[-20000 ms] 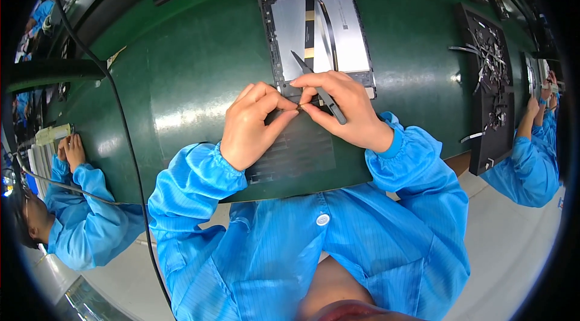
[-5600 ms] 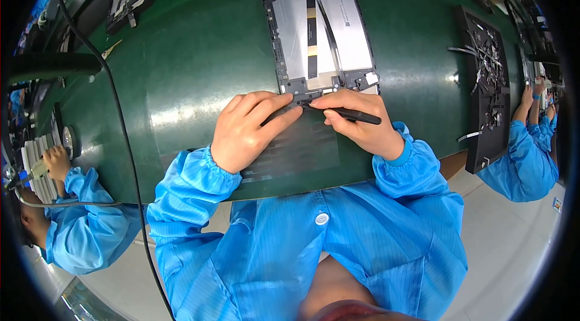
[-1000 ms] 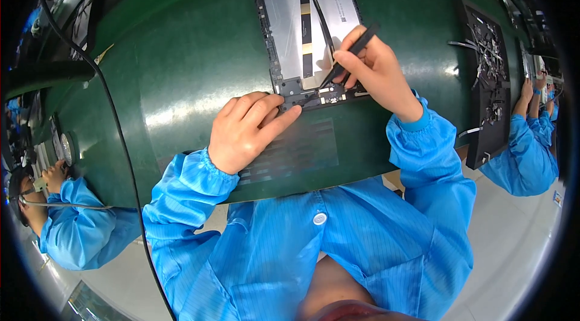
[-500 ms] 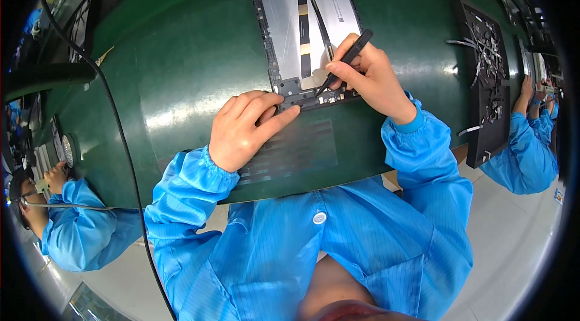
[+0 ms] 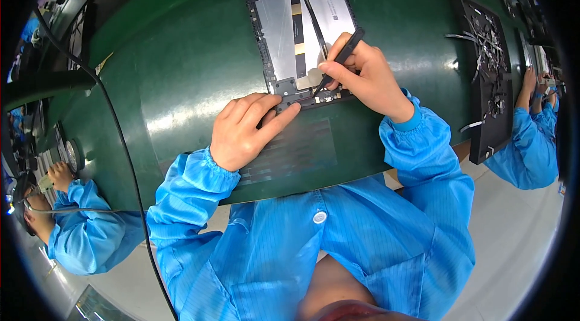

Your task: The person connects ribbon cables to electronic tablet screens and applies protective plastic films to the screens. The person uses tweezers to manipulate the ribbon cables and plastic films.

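An opened tablet with silver metal plates and a black frame lies on the green table in front of me. My left hand holds its near left corner, thumb and forefinger resting on the black edge. In my right hand is a pair of black tweezers, slanted down to the left. Its pointed tip meets the near black strip of the tablet, just right of my left thumb. A long dark flat strip lies lengthwise over the plates, its near end hidden behind my right fingers.
To the right, a black tray holds a heap of small dark and silver parts. A black cable runs down the left side. Co-workers in blue sleeves sit at the left and right. A round object stands near the left one.
The tablet's far end sits slightly further left in the picture, and the whole view has turned a little. The tweezers' tip has shifted very slightly left; my left hand stays in place.
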A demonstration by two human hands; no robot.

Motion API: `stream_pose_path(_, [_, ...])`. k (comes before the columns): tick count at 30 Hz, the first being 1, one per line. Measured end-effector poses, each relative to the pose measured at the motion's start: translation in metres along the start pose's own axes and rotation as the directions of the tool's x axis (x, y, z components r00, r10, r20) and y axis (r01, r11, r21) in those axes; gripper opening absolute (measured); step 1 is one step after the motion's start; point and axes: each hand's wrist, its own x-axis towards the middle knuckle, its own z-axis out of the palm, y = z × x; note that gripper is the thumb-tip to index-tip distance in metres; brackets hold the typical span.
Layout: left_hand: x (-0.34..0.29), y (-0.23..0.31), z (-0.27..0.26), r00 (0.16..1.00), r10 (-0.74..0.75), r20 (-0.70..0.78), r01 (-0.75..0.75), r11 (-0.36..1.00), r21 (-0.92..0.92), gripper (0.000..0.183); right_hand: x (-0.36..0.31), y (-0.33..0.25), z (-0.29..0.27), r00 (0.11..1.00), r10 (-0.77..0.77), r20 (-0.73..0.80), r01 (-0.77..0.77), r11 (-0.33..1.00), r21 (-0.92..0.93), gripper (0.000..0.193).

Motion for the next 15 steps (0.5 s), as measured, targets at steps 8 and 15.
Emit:
stream_pose_path(8, [0.0011, 0.0036, -0.0013, 0.999, -0.034, 0.022, 0.033, 0.999, 0.009, 0.048, 0.0007, 0.0002, 0.0013, 1.0, -0.006, -0.004, 0.006, 1.0, -0.027, 0.021])
stream_pose_path(15, [0.0021, 0.0048, -0.0031, 0.998, -0.047, 0.035, 0.046, 0.999, 0.007, 0.049, 0.0009, -0.0003, 0.002, 0.999, -0.032, -0.005, 0.031, 0.995, -0.095, 0.021])
